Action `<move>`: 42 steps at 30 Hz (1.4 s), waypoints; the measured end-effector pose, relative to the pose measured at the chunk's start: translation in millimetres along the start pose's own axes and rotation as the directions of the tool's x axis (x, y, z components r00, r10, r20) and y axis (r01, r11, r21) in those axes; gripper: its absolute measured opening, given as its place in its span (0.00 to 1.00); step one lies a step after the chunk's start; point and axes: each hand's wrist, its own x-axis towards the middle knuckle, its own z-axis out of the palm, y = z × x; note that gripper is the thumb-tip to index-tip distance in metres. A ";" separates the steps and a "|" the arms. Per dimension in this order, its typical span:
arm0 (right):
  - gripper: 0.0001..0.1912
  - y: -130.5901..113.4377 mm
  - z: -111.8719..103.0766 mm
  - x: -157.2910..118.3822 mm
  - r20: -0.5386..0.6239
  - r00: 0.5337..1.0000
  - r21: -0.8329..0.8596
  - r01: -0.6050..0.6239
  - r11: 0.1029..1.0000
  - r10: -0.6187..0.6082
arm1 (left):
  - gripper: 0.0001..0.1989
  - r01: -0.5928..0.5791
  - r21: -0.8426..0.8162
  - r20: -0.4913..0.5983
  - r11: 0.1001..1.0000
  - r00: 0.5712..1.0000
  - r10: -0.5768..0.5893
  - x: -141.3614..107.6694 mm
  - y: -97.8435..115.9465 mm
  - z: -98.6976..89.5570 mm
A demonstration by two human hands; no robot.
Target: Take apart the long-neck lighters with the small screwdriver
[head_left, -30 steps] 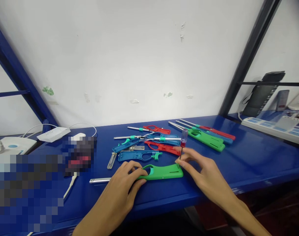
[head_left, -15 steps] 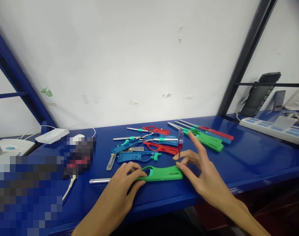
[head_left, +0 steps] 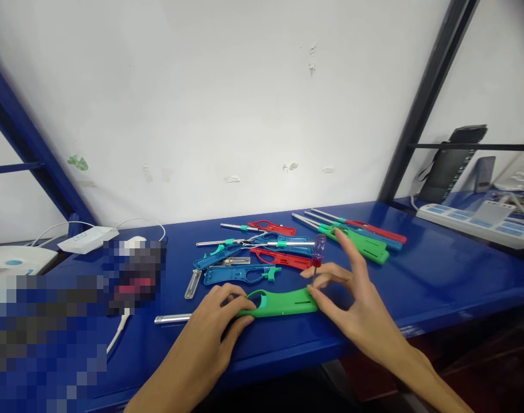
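Note:
A green lighter (head_left: 287, 302) with a metal tube lies lengthwise near the front edge of the blue table. My left hand (head_left: 221, 327) pinches it by the trigger end, thumb in front and fingers behind. My right hand (head_left: 348, 292) is at the other end, its thumb and fingers closed round the thin shaft of a small screwdriver (head_left: 319, 249). The screwdriver stands nearly upright, its clear and red handle on top and leaning slightly right. Its tip is hidden at the lighter's end. The right index finger is raised beside the handle.
Behind my hands lie opened blue shells (head_left: 227, 275), red shells (head_left: 283, 259) and clear fuel tanks (head_left: 193, 283). Whole lighters (head_left: 365, 244) lie at the back right. A white power strip (head_left: 472, 223) is at the far right; cables and a pixelated area are left.
The screwdriver's handle has tilted a little to the right and towards me. My left hand keeps its hold on the green lighter. The whole view has shifted slightly.

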 end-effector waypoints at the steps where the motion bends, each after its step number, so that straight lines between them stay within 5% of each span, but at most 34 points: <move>1: 0.47 0.4 0.4 -0.4 -0.011 1.000 -0.009 0.013 1.000 -0.013 | 0.11 0.003 -0.002 0.003 1.000 1.000 -0.003 -0.1 0.0 0.1; 10: 0.48 -0.2 3.5 -2.0 -0.038 0.998 -0.064 0.043 0.997 -0.046 | 0.11 0.015 -0.014 -0.003 1.000 1.000 -0.015 0.0 0.0 0.3; 17: 0.38 -6.7 -2.8 1.9 -0.053 0.998 -0.040 0.041 0.998 -0.043 | 0.12 0.005 -0.020 0.004 1.000 1.000 -0.005 0.5 1.8 -0.5; 20: 0.30 -4.2 -2.6 9.8 -0.191 0.977 -0.032 0.085 0.996 -0.089 | 0.11 -0.004 -0.019 -0.004 1.000 1.000 0.004 0.1 1.2 -0.7; 26: 0.22 -3.3 11.7 27.0 -0.495 0.857 0.021 0.175 0.984 -0.142 | 0.10 0.009 -0.021 -0.010 1.000 1.000 -0.009 -0.6 -0.1 -0.7; 29: 0.17 -10.3 16.3 28.9 -0.471 0.870 0.041 0.183 0.982 -0.142 | 0.11 0.014 -0.004 -0.016 1.000 1.000 -0.014 -0.2 0.0 -0.1; 36: 0.14 -17.2 10.8 24.6 -0.199 0.976 0.122 0.118 0.986 -0.092 | 0.12 0.013 -0.004 -0.010 1.000 1.000 -0.013 0.0 -0.3 -0.2; 39: 0.14 -16.9 6.6 26.0 -0.152 0.981 0.022 0.124 0.992 -0.119 | 0.12 0.015 -0.006 -0.002 1.000 1.000 -0.015 -0.6 -0.1 -0.8; 42: 0.09 -19.4 2.8 30.9 -0.234 0.946 -0.175 0.188 0.966 -0.226 | 0.12 0.026 -0.011 0.011 1.000 1.000 -0.026 -0.6 0.8 -1.1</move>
